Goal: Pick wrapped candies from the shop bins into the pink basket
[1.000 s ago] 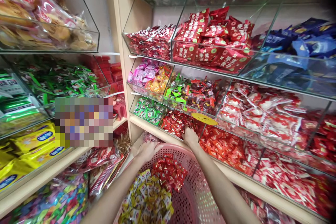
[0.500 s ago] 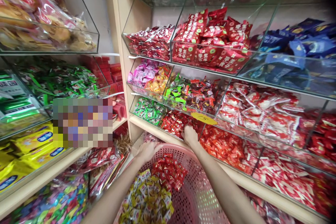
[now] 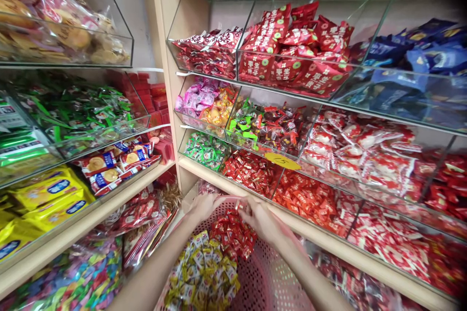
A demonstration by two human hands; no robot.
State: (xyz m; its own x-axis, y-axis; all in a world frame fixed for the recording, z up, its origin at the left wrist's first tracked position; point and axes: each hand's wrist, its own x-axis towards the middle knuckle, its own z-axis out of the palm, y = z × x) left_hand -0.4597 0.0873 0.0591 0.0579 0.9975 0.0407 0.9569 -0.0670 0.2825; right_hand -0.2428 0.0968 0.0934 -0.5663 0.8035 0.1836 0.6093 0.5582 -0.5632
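Observation:
A pink perforated basket (image 3: 255, 277) holds yellow-wrapped sweets (image 3: 202, 274) and, toward its far side, red-wrapped sweets (image 3: 233, 233). My left hand (image 3: 205, 206) is closed on the basket's far left rim. Over the red sweets in the basket is my right hand (image 3: 251, 214), its fingers curled together around something small that I cannot make out. Just beyond the basket, a clear bin of red-wrapped sweets (image 3: 250, 172) stands on the low shelf, with green-wrapped sweets (image 3: 206, 150) to its left and orange-red ones (image 3: 306, 199) to its right.
A wooden shelf edge (image 3: 321, 233) runs close beyond the basket and down to the right. Clear bins with red packets (image 3: 299, 53) and blue packets (image 3: 419, 58) rise above. Left shelves hold yellow packs (image 3: 51, 194); bagged colourful sweets (image 3: 80, 272) lie below.
My right hand has moved back from the bin of red sweets to above the basket. My left hand stays at the rim. The view has shifted slightly.

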